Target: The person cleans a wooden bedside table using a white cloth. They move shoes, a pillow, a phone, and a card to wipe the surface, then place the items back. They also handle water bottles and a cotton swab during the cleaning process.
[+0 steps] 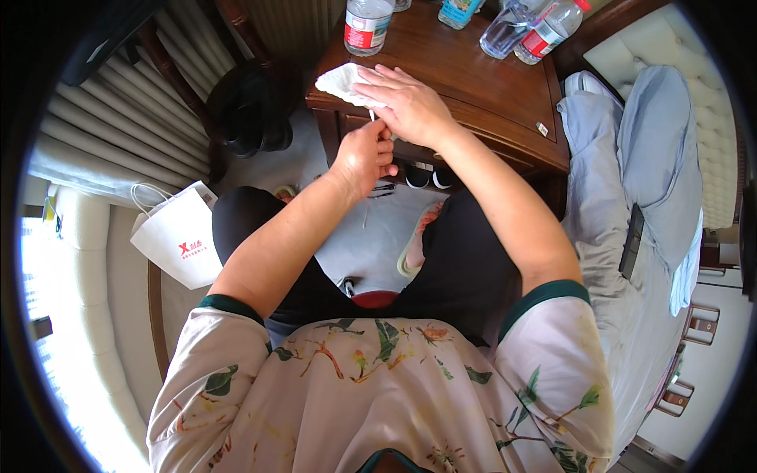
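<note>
My left hand [366, 155] is closed around a thin white stick [372, 115] just in front of the wooden cabinet [491, 88]. Above it, a crumpled white tissue or cloth [342, 83] lies at the cabinet's near left corner. My right hand [411, 105] reaches over it with nearly straight fingers on its right part; the thumb side is mostly hidden. Whether the stick joins the white piece cannot be told. The two hands meet or nearly meet at the cabinet's front edge.
Plastic bottles [366, 29] stand along the cabinet's back, near a clear plastic cup [502, 35]. Dark shoes [417, 177] sit below the cabinet. A white paper bag [183, 236] is at left, grey bedding [597, 177] at right. A dark wooden stand [177, 77] rises before the curtain.
</note>
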### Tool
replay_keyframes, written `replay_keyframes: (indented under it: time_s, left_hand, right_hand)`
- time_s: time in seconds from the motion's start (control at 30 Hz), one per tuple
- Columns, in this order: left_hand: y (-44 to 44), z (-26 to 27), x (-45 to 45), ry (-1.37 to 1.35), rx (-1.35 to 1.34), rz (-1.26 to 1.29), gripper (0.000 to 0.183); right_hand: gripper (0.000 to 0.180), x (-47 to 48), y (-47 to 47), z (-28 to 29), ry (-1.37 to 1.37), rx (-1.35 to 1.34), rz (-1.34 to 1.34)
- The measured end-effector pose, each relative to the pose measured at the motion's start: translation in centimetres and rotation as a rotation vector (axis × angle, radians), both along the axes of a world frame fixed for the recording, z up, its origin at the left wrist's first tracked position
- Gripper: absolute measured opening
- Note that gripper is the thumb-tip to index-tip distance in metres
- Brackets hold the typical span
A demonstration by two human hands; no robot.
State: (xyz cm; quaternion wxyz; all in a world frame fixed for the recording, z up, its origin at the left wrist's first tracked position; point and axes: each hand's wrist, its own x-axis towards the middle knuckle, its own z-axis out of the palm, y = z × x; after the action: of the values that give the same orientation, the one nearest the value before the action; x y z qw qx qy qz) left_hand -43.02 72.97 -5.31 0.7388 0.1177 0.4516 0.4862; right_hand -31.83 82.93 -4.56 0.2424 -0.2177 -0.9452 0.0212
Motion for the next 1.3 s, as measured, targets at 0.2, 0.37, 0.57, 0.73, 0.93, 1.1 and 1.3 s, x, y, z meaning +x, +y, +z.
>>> replay_keyframes:
  time_s: [0.2,0.37,0.57,0.73,0.93,1.1,1.3]
  left_hand:
    - [-0.6,2.0,-0.9,-0.012,0.103,-0.021,0.030]
    - [-0.6,4.4,-3.5,-0.003,0.221,0.105,0.029]
    - [0.8,5.0,-8.6,-0.067,0.287,0.464,0.028]
    - [2.1,4.8,-10.0,-0.117,0.340,0.570,0.027]
    - [3.2,5.9,-9.7,-0.084,0.297,0.704,0.027]
    - [2.2,5.4,-12.1,-0.115,0.367,0.747,0.028]
    - [0.2,6.0,-13.2,-0.115,0.414,0.716,0.027]
  right_hand:
    - [0.039,15.0,-0.8,1.9,-0.163,0.013,-0.182]
    - [0.047,24.1,-1.7,1.5,-0.223,0.098,-0.377]
    - [0.050,14.7,-1.8,1.6,-0.251,0.109,-0.257]
    - [0.048,0.3,-1.3,-0.8,-0.210,0.448,-0.072]
    - [0.040,-11.0,-1.3,-1.7,-0.211,0.256,-0.001]
    - [0.038,-5.7,-0.8,-1.2,0.028,0.361,0.247]
    - [0.046,6.8,-2.2,2.5,-0.173,0.300,0.138]
